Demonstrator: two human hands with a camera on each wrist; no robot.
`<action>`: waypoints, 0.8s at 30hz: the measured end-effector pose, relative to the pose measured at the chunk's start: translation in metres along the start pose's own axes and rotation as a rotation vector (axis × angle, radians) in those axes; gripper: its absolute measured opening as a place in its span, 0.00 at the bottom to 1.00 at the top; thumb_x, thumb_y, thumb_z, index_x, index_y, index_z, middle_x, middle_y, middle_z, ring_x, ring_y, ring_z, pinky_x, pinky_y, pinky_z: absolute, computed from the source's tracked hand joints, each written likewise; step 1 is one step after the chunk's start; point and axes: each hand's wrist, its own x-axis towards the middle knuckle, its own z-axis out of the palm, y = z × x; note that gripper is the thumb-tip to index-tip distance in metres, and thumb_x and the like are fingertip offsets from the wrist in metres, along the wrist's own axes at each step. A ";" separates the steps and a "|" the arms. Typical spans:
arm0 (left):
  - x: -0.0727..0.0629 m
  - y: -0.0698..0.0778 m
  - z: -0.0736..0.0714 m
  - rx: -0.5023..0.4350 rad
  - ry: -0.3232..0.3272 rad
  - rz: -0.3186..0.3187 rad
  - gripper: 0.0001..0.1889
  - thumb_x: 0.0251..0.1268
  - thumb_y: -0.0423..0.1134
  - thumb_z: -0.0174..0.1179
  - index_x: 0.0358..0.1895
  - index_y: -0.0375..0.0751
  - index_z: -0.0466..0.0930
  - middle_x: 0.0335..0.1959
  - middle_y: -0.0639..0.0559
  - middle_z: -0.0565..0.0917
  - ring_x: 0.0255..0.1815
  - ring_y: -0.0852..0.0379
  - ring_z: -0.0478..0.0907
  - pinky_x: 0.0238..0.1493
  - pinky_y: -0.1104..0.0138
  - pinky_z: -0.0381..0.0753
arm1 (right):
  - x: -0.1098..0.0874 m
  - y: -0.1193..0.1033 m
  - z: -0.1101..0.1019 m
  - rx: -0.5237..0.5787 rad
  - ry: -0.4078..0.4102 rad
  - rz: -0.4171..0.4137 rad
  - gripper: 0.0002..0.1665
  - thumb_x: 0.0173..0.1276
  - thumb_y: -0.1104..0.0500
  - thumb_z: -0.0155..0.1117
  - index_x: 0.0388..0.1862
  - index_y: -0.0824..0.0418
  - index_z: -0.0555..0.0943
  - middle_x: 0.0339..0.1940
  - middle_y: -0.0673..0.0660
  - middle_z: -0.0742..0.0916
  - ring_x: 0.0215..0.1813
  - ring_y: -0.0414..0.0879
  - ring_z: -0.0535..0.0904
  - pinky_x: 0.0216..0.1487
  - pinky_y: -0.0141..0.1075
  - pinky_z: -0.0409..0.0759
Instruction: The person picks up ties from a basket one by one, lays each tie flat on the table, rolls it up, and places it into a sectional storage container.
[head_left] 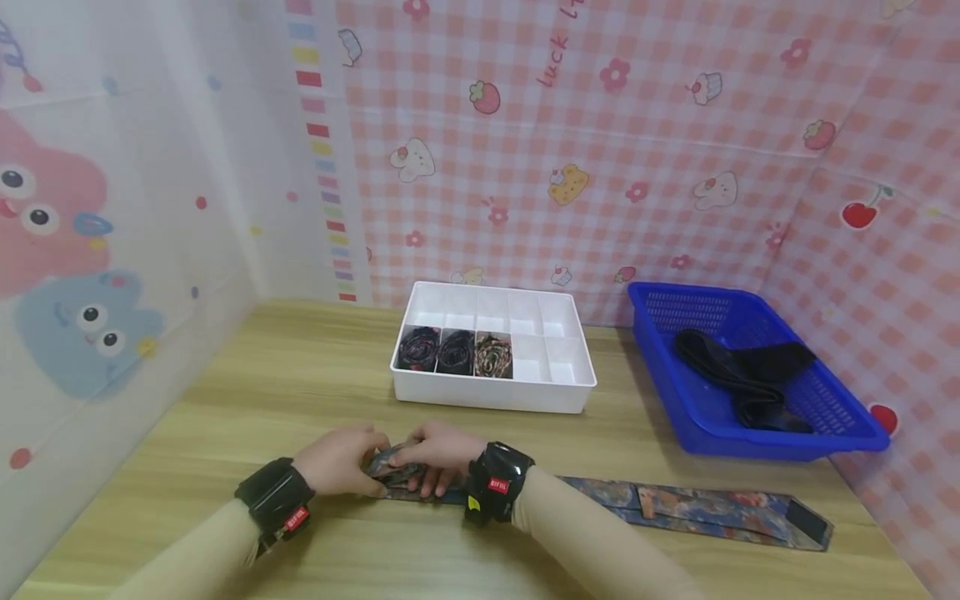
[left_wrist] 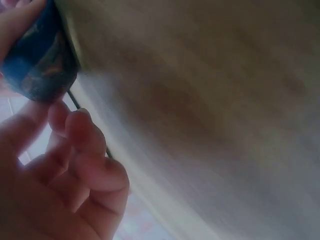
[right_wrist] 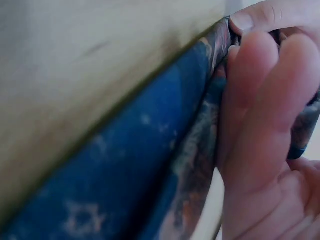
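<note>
A blue necktie with a reddish-brown floral pattern (head_left: 720, 512) stretches across the table, its wide end toward the right. Its left end is wound into a roll (head_left: 396, 467) between the two hands. My left hand (head_left: 339, 461) grips the roll from the left, with thumb and fingers around its side. From the right, my right hand (head_left: 444, 450) pinches the roll, thumb on top. In the left wrist view the roll (left_wrist: 45, 65) shows its blue outer layer beside the fingertips. The flat tie (right_wrist: 135, 145) runs up to the fingers in the right wrist view.
Behind the hands stands a white divided box (head_left: 487, 393); three front compartments hold rolled ties, including a dark one (head_left: 455, 353) and a tan patterned one (head_left: 493, 357). At right, a blue basket (head_left: 750, 446) holds black folded ties (head_left: 720, 367). Patterned cloth walls (head_left: 480, 208) border the table.
</note>
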 end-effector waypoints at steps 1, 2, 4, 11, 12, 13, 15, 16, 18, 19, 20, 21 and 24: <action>-0.001 0.000 0.000 0.000 -0.005 0.001 0.21 0.38 0.46 0.76 0.37 0.46 0.80 0.28 0.57 0.71 0.27 0.60 0.67 0.27 0.66 0.68 | -0.001 0.000 0.000 -0.015 0.010 -0.001 0.10 0.67 0.55 0.62 0.37 0.62 0.80 0.19 0.58 0.84 0.13 0.42 0.76 0.11 0.30 0.72; -0.002 0.000 0.000 0.001 -0.008 -0.002 0.21 0.38 0.46 0.76 0.38 0.46 0.80 0.29 0.57 0.71 0.28 0.60 0.67 0.27 0.66 0.68 | -0.003 0.000 0.000 -0.032 0.018 -0.003 0.10 0.67 0.55 0.61 0.37 0.62 0.80 0.20 0.57 0.84 0.13 0.42 0.76 0.11 0.30 0.72; -0.002 -0.001 0.000 0.002 -0.011 0.002 0.22 0.38 0.46 0.76 0.40 0.46 0.81 0.30 0.58 0.72 0.29 0.60 0.69 0.29 0.65 0.70 | -0.003 0.000 0.000 -0.051 0.026 -0.006 0.10 0.67 0.56 0.60 0.37 0.62 0.82 0.22 0.56 0.84 0.14 0.42 0.76 0.11 0.30 0.72; -0.005 -0.004 0.001 0.007 -0.011 0.047 0.17 0.40 0.46 0.74 0.35 0.51 0.79 0.29 0.59 0.71 0.28 0.62 0.68 0.28 0.67 0.69 | -0.001 0.004 0.003 -0.088 0.060 -0.040 0.08 0.63 0.60 0.62 0.40 0.63 0.81 0.25 0.53 0.83 0.15 0.41 0.74 0.11 0.29 0.70; -0.006 -0.004 0.001 0.009 -0.010 0.047 0.16 0.41 0.46 0.74 0.33 0.52 0.78 0.29 0.59 0.71 0.28 0.62 0.68 0.28 0.67 0.69 | -0.001 0.004 0.004 -0.107 0.079 -0.049 0.07 0.63 0.61 0.63 0.39 0.62 0.80 0.24 0.53 0.83 0.14 0.41 0.74 0.10 0.30 0.70; -0.007 -0.004 0.000 0.010 -0.011 0.046 0.15 0.41 0.46 0.73 0.32 0.52 0.78 0.28 0.59 0.71 0.27 0.62 0.67 0.27 0.67 0.69 | -0.001 0.004 0.005 -0.139 0.104 -0.059 0.07 0.62 0.60 0.64 0.37 0.61 0.78 0.23 0.53 0.82 0.13 0.41 0.73 0.10 0.30 0.69; -0.008 -0.004 -0.001 0.010 -0.017 0.045 0.14 0.41 0.46 0.72 0.32 0.52 0.77 0.27 0.60 0.72 0.27 0.63 0.68 0.27 0.67 0.69 | -0.001 0.003 0.006 -0.220 0.159 -0.076 0.09 0.61 0.60 0.66 0.33 0.59 0.74 0.18 0.52 0.80 0.11 0.41 0.72 0.08 0.31 0.68; -0.008 -0.004 -0.002 0.011 -0.024 0.039 0.14 0.42 0.46 0.72 0.32 0.53 0.77 0.27 0.60 0.73 0.26 0.63 0.68 0.27 0.67 0.69 | -0.001 0.004 0.007 -0.276 0.187 -0.089 0.11 0.60 0.59 0.68 0.31 0.59 0.72 0.16 0.52 0.79 0.09 0.41 0.70 0.07 0.31 0.67; -0.008 -0.003 -0.003 0.007 -0.040 0.022 0.13 0.43 0.45 0.70 0.32 0.52 0.77 0.25 0.62 0.74 0.25 0.63 0.68 0.26 0.67 0.69 | -0.001 0.004 0.007 -0.397 0.233 -0.117 0.15 0.59 0.57 0.70 0.27 0.57 0.70 0.14 0.49 0.77 0.10 0.39 0.69 0.09 0.30 0.66; -0.007 -0.003 -0.003 0.003 -0.047 0.013 0.13 0.43 0.44 0.70 0.32 0.51 0.76 0.24 0.62 0.74 0.24 0.64 0.69 0.25 0.67 0.69 | -0.001 0.004 0.007 -0.461 0.256 -0.133 0.16 0.57 0.56 0.71 0.25 0.57 0.70 0.13 0.48 0.75 0.11 0.37 0.68 0.11 0.29 0.66; -0.006 -0.003 -0.004 0.003 -0.050 0.007 0.13 0.43 0.43 0.69 0.32 0.50 0.76 0.23 0.63 0.74 0.23 0.64 0.69 0.25 0.67 0.69 | -0.001 0.004 0.006 -0.513 0.272 -0.153 0.18 0.57 0.55 0.72 0.23 0.56 0.70 0.12 0.47 0.74 0.12 0.36 0.68 0.13 0.29 0.66; -0.005 -0.002 -0.005 -0.003 -0.050 0.000 0.13 0.43 0.42 0.69 0.32 0.50 0.76 0.22 0.62 0.74 0.23 0.64 0.69 0.24 0.67 0.69 | -0.001 0.004 0.006 -0.554 0.283 -0.173 0.19 0.56 0.55 0.72 0.21 0.56 0.70 0.12 0.45 0.73 0.13 0.36 0.67 0.15 0.28 0.64; 0.000 0.001 -0.008 -0.005 -0.028 -0.018 0.13 0.42 0.41 0.68 0.32 0.50 0.74 0.22 0.62 0.73 0.22 0.64 0.69 0.23 0.68 0.69 | -0.001 0.005 0.003 -0.595 0.286 -0.215 0.20 0.55 0.54 0.71 0.14 0.54 0.70 0.11 0.42 0.70 0.16 0.35 0.64 0.19 0.27 0.60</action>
